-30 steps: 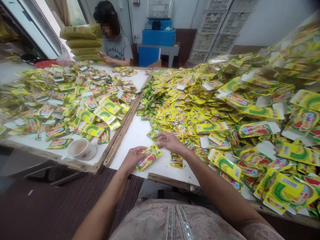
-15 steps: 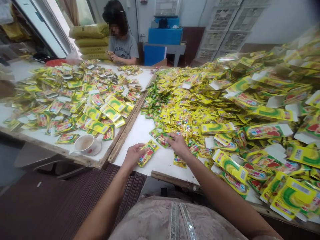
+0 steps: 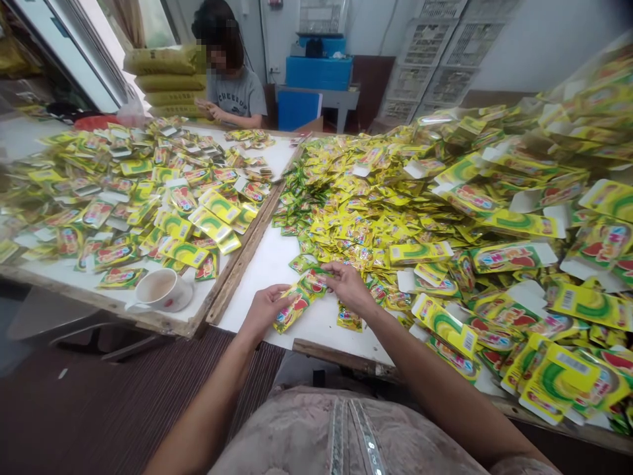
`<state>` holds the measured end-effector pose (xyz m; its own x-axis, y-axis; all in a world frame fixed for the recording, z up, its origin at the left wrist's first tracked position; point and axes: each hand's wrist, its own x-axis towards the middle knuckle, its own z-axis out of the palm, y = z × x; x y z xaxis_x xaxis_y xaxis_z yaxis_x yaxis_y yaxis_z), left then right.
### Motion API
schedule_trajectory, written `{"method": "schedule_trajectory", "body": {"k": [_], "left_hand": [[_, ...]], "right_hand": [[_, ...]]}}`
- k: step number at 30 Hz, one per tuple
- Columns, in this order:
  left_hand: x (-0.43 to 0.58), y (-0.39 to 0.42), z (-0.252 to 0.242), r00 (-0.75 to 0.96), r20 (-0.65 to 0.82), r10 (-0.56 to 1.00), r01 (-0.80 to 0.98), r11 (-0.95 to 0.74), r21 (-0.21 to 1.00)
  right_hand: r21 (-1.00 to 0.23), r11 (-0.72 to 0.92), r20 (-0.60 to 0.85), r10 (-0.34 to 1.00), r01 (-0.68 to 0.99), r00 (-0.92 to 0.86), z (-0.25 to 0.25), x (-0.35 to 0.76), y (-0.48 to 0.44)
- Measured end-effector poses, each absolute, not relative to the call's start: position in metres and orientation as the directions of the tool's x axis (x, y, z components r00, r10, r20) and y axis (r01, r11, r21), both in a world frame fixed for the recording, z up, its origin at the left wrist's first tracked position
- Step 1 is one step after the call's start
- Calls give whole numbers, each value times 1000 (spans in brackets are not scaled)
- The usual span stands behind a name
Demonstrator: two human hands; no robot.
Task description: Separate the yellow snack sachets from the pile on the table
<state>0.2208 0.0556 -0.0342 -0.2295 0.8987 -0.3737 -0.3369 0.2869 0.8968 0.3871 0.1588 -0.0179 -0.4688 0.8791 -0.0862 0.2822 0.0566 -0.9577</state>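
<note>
My left hand [image 3: 270, 308] is closed on a small yellow and green printed box [image 3: 295, 310], thumb on its watermelon picture, above the near edge of the white table. Between the thumb and fingers of my right hand [image 3: 349, 287] is a small green sachet [image 3: 315, 282], its near end at the box's upper end. Whether the sachet is inside the box opening or only touching it, I cannot tell. Another green sachet [image 3: 299, 264] lies just beyond. Right of my hands spreads a large heap of yellow sachets [image 3: 366, 224].
Several flat boxes with open flaps [image 3: 445, 323] lie at right. A heap of boxes [image 3: 168, 198] covers the left table, with a cup of milky drink [image 3: 157, 290] near its edge. A wooden strip [image 3: 247, 244] divides the tables. Another person [image 3: 232, 92] sits opposite.
My right hand has brought the green sachet left to the end of the box, closing the gap between them. The view has shifted slightly.
</note>
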Motion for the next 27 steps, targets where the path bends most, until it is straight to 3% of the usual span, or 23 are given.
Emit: {"method": "schedule_trajectory", "body": {"k": [4,9,13,19,24,27], "left_hand": [[218,56,-33,-197,-367,909,-332,290,897],[214,57,-31,-119,-368,922,-290,322,901],[217,59,-30,-82,-398,914,-345,349,872],[221,61,-29,-63,-419,906,-364,369,855],[224,64,-29,-117,-405,907,-422,324,847],[226,66,-27,-145,-357,923,-425,268,864]], "right_hand": [[-832,344,15,799,436,-601,-5,390,162],[-703,519,-78,622,486,-779,10,385,175],[-802,422,-151,541,423,-827,11,378,178],[-921,155,-130,744,359,-656,1,377,159],[-953,105,-77,825,284,-560,4,385,141],[-937,137,-80,813,322,-577,7,388,131]]}}
